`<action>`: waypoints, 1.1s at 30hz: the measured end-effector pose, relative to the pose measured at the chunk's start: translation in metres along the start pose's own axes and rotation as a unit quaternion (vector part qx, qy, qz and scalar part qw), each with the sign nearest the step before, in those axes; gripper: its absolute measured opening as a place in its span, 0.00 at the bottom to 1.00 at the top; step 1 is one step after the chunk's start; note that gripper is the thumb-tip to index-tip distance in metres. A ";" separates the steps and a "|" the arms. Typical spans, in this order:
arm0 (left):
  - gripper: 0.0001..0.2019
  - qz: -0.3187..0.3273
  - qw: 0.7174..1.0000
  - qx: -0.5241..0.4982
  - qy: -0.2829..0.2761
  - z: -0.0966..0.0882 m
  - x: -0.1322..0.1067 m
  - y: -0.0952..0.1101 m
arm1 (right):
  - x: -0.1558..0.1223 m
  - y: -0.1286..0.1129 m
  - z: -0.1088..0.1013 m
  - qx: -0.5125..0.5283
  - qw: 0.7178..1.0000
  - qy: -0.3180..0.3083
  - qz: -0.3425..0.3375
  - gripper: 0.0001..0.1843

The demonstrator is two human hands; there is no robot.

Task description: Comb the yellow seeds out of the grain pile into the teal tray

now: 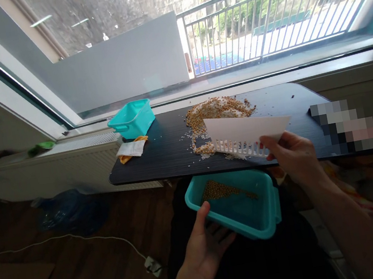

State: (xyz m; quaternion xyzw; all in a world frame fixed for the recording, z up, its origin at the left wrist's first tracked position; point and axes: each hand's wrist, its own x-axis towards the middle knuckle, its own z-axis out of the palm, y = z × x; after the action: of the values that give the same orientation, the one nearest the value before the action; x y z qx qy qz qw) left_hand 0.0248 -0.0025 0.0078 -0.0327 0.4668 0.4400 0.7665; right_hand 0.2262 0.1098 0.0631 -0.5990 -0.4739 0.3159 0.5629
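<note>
Holding a slotted white card (242, 127) at a grain pile (215, 107) on the desk (164, 155), right fingers (271, 144) pinching its end, left fingers (203, 216) grasping a teal tub (268, 202) at the near edge

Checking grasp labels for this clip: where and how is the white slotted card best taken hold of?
Probably pinch the white slotted card at its right end, coming from the right: it looks thin and flat, slots line its lower edge, and the grain heap lies by its left end. The right hand grips near there.
</note>
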 end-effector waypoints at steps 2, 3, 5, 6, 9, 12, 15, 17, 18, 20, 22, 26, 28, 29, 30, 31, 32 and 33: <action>0.29 0.003 1.000 0.001 0.003 0.000 0.001 0.000 | 0.004 0.000 -0.001 -0.004 1.000 0.012 -0.004 0.10; 0.29 0.004 1.000 0.001 0.005 0.000 0.001 0.000 | 0.005 0.000 -0.001 -0.006 1.000 0.016 -0.006 0.10; 0.30 0.006 1.000 0.002 0.006 -0.001 0.002 0.000 | 0.005 -0.001 -0.001 -0.007 1.000 0.021 -0.010 0.10; 0.30 0.007 1.000 0.003 0.004 -0.002 0.002 0.000 | 0.005 -0.002 -0.001 -0.007 1.000 0.022 -0.012 0.10; 0.30 0.003 1.000 0.010 -0.003 -0.003 0.003 0.000 | 0.000 -0.005 0.001 -0.005 1.000 0.011 -0.018 0.10; 0.30 0.001 1.000 0.010 -0.003 -0.004 0.003 0.000 | -0.005 -0.005 0.004 0.000 1.000 -0.010 -0.020 0.11; 0.30 0.001 1.000 0.005 0.000 -0.004 0.002 -0.001 | -0.006 -0.003 0.006 0.000 1.000 -0.020 -0.006 0.12; 0.30 -0.001 1.000 0.002 0.001 -0.004 0.002 -0.001 | -0.005 -0.002 0.005 -0.002 1.000 -0.012 -0.001 0.11; 0.30 -0.001 1.000 0.002 0.001 -0.004 0.001 -0.001 | -0.003 -0.002 0.004 -0.003 1.000 -0.005 -0.001 0.10; 0.30 0.002 1.000 0.003 0.003 -0.003 0.001 -0.001 | -0.002 -0.002 0.002 -0.010 1.000 0.013 -0.001 0.09; 0.30 0.005 1.000 0.003 0.004 -0.003 0.001 -0.001 | -0.002 -0.002 -0.002 -0.012 1.000 0.029 -0.002 0.08; 0.30 0.005 1.000 0.002 0.001 -0.003 0.002 -0.001 | -0.009 0.000 -0.008 0.002 1.000 0.023 0.002 0.08; 0.29 0.003 1.000 0.002 -0.002 -0.003 0.002 -0.001 | -0.013 0.004 -0.010 0.006 1.000 0.004 0.009 0.09; 0.29 0.002 1.000 0.001 -0.003 -0.003 0.003 -0.001 | -0.014 0.006 -0.011 0.007 1.000 -0.004 0.011 0.09; 0.29 0.003 1.000 0.001 -0.002 -0.003 0.003 -0.001 | -0.014 0.008 -0.012 0.007 1.000 -0.010 0.012 0.09; 0.29 0.002 1.000 0.001 0.001 -0.003 0.004 -0.002 | -0.013 0.010 -0.014 0.006 1.000 -0.011 0.013 0.10; 0.29 0.002 1.000 0.002 0.003 -0.003 0.004 -0.002 | -0.011 0.012 -0.015 0.003 1.000 -0.007 0.012 0.10; 0.29 0.002 1.000 0.003 0.006 -0.003 0.004 -0.002 | -0.008 0.015 -0.017 -0.001 1.000 0.000 0.009 0.11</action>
State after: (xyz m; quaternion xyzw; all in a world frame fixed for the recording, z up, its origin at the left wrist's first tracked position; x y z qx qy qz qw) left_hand 0.0248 -0.0027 0.0018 -0.0321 0.4729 0.4399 0.7628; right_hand 0.2421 0.0967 0.0504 -0.6037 -0.4687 0.3207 0.5595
